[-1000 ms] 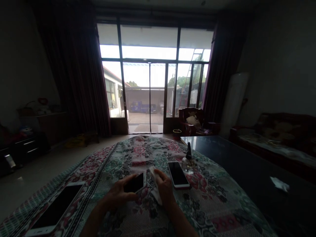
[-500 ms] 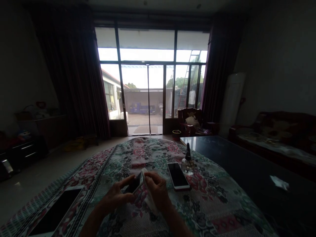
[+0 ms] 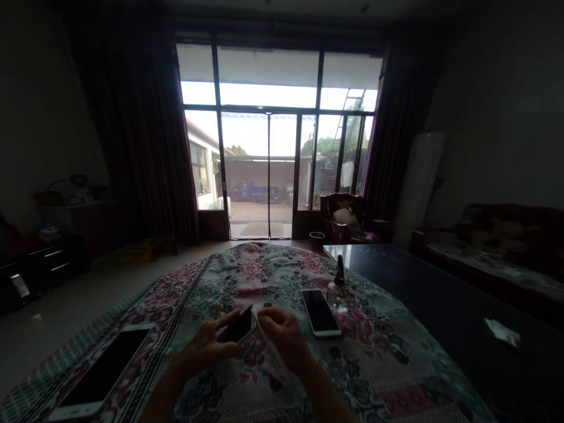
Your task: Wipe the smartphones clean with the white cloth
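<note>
My left hand (image 3: 211,346) is closed around a dark smartphone (image 3: 238,328), holding it tilted by its edges above the flowered cloth (image 3: 251,267). A thin white cloth or tissue (image 3: 275,361) hangs from my right hand (image 3: 284,335), whose fingers pinch it at the phone's right edge. Right of my hands, a white-framed phone (image 3: 321,313) lies with its black screen up. Beside it stands a clear spray bottle (image 3: 339,294) with a black top. Another, larger-looking white phone or tablet (image 3: 106,373) lies at the lower left.
A dark glossy table (image 3: 423,311) adjoins on the right, with a crumpled white tissue (image 3: 502,333) on it. Beyond are a wooden armchair (image 3: 346,217), a sofa (image 3: 506,247) and glass doors (image 3: 259,176) onto a yard. A black cabinet (image 3: 53,261) stands far left.
The held phone has turned slightly in my left hand, and the white cloth has shifted and hangs lower from my right hand. The whole view has moved a little.
</note>
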Demonstrator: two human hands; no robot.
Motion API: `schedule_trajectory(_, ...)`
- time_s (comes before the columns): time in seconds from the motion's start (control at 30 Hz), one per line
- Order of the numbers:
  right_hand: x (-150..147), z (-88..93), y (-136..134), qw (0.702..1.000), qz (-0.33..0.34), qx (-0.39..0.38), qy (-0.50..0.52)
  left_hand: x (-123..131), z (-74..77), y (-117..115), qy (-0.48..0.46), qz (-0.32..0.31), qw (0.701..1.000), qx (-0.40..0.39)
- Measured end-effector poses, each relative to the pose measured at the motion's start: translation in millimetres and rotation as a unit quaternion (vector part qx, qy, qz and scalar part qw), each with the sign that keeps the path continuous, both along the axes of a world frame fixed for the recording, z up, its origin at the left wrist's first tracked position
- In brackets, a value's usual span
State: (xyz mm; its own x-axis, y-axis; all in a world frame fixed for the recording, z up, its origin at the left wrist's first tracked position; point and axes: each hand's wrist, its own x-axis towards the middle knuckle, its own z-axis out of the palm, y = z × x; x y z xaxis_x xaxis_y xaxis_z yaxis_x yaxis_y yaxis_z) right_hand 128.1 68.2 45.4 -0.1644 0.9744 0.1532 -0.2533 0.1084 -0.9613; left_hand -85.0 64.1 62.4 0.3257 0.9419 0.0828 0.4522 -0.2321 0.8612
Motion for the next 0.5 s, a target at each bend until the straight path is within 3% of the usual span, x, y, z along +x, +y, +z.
schedule_trajectory(0.13, 4, -4.4, 5, 1.0, 0.024, 0.002, -0.015, 1, 1.4, -1, 0.017, 0.004, 1.0, 0.007)
schedule_trajectory(0.33, 6, -9.6, 11, 0.999, -0.009, -0.007, -0.033, 7, 2.7, -3, 0.042, -0.006, 0.999, 0.011)
schedule_trajectory(0.5, 3, -8.9, 7, 1.0, 0.015, -0.013, -0.024, 6, 0.8, -3, 0.045, 0.022, 0.999, 0.014)
